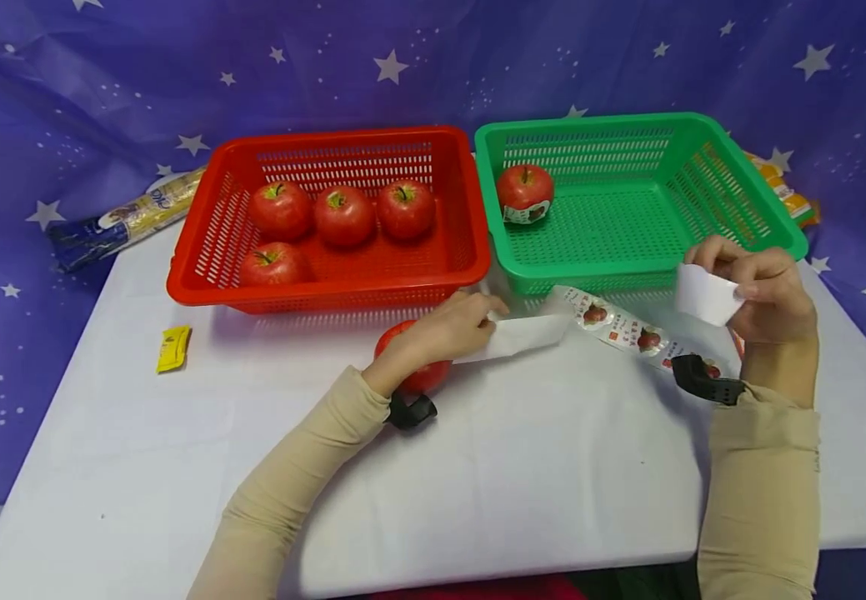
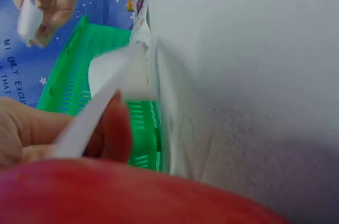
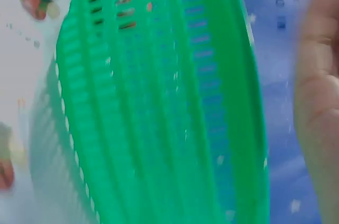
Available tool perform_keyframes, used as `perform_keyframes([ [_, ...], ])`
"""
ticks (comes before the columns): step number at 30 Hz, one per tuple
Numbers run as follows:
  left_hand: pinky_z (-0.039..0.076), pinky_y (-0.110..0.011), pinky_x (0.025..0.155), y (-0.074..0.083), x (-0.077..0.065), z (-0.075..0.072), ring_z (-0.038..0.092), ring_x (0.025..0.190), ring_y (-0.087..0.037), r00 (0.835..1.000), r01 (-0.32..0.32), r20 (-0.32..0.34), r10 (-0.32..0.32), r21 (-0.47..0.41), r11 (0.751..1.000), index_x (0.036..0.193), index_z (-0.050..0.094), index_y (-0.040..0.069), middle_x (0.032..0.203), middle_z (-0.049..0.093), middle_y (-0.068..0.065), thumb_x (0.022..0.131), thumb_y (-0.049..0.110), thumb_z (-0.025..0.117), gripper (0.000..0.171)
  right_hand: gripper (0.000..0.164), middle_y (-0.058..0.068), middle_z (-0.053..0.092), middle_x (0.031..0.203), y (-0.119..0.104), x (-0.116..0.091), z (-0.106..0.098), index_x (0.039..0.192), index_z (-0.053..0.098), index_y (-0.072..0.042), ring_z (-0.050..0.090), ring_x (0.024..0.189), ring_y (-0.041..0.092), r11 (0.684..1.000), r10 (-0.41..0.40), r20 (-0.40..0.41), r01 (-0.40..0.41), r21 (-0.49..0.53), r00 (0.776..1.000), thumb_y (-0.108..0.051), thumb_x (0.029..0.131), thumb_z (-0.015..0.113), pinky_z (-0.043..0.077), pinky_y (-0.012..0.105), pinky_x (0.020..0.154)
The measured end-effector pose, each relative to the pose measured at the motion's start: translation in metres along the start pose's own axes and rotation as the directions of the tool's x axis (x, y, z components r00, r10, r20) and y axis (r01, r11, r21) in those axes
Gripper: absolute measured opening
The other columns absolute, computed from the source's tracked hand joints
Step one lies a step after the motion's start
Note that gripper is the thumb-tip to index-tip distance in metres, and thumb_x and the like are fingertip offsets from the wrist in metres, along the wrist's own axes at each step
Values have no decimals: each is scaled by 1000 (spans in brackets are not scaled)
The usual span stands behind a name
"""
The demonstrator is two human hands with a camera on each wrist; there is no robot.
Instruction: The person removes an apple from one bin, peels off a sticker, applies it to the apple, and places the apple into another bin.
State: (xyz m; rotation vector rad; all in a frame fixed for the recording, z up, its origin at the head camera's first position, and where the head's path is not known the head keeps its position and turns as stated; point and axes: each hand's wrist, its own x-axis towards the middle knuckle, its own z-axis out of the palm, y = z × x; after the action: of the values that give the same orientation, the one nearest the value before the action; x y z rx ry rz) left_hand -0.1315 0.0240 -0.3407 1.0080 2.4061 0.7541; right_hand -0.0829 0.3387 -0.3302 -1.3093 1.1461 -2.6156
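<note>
My left hand (image 1: 453,327) pinches the white end of a label strip (image 1: 648,340), whose printed labels show red apples. Beneath that hand and wrist, a red apple (image 1: 427,379) sits on the table, partly hidden; its top fills the bottom of the left wrist view. To the right, in front of the green basket, my right hand (image 1: 770,287) is raised and pinches a curved white label (image 1: 706,293) between thumb and fingers, its blank side showing. In the right wrist view only a blurred part of the right hand (image 3: 320,91) appears, and the label is out of sight.
A red basket (image 1: 342,297) with several apples stands at the back left. Beside it, the green basket (image 1: 605,273) holds one labelled apple (image 1: 525,192). A yellow packet (image 1: 173,348) lies at left, a long blue-and-gold package (image 1: 132,218) behind, an orange package (image 1: 785,193) at far right.
</note>
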Motion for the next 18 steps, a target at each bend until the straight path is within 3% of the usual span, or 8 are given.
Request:
perform_keyframes([
  [3, 50, -34, 90, 2, 0, 3, 61, 105, -23, 994, -61, -82, 67, 71, 996, 120, 65, 5, 117, 66, -10, 93, 8, 56, 28, 19, 38, 55, 113, 7, 13, 16, 57, 50, 18, 48, 114, 44, 999, -25, 67, 27, -23, 997, 18, 74, 41, 43, 44, 96],
  [4, 52, -34, 87, 2, -1, 4, 63, 101, -22, 989, -82, -113, 94, 107, 991, 117, 65, 5, 114, 67, -9, 92, 8, 59, 26, 19, 36, 57, 114, 13, 17, 22, 57, 51, 15, 50, 114, 43, 998, -21, 89, 26, -57, 996, 18, 74, 43, 42, 45, 99],
  [8, 53, -30, 82, 7, -7, 4, 64, 96, -18, 952, -165, -226, 208, 193, 967, 105, 68, 8, 106, 66, -5, 89, 7, 63, 16, 20, 26, 67, 98, 33, 29, 40, 62, 58, 11, 60, 97, 35, 977, 65, 144, -34, -211, 987, 18, 79, 51, 46, 38, 89],
  [11, 52, -25, 81, 12, -14, 0, 63, 92, -13, 935, -202, -266, 235, 146, 968, 99, 69, 10, 98, 68, -1, 92, 13, 63, 10, 16, 15, 68, 87, 44, 32, 51, 73, 67, 9, 60, 83, 24, 910, 192, 77, -148, -387, 978, 20, 80, 59, 50, 29, 73],
  [13, 51, -23, 83, 12, -24, -5, 63, 91, -10, 935, -199, -274, 225, 119, 973, 98, 70, 13, 95, 69, 2, 93, 20, 63, 11, 15, 11, 68, 87, 52, 34, 57, 79, 70, 8, 60, 81, 20, 840, 280, 4, -243, -485, 960, 21, 77, 63, 50, 25, 63],
  [15, 52, -25, 82, 7, -37, -9, 63, 89, -11, 936, -184, -277, 216, 136, 974, 99, 70, 13, 95, 70, 2, 93, 26, 63, 16, 20, 7, 69, 88, 61, 35, 62, 83, 72, 4, 61, 83, 16, 769, 348, -65, -324, -551, 935, 21, 77, 64, 50, 22, 60],
  [18, 52, -30, 83, -7, -59, -15, 64, 90, -14, 935, -156, -288, 207, 190, 969, 101, 71, 12, 98, 70, 0, 90, 33, 67, 25, 22, 6, 69, 92, 72, 37, 66, 89, 73, 3, 62, 87, 15, 706, 398, -106, -378, -599, 911, 19, 80, 62, 51, 19, 63],
])
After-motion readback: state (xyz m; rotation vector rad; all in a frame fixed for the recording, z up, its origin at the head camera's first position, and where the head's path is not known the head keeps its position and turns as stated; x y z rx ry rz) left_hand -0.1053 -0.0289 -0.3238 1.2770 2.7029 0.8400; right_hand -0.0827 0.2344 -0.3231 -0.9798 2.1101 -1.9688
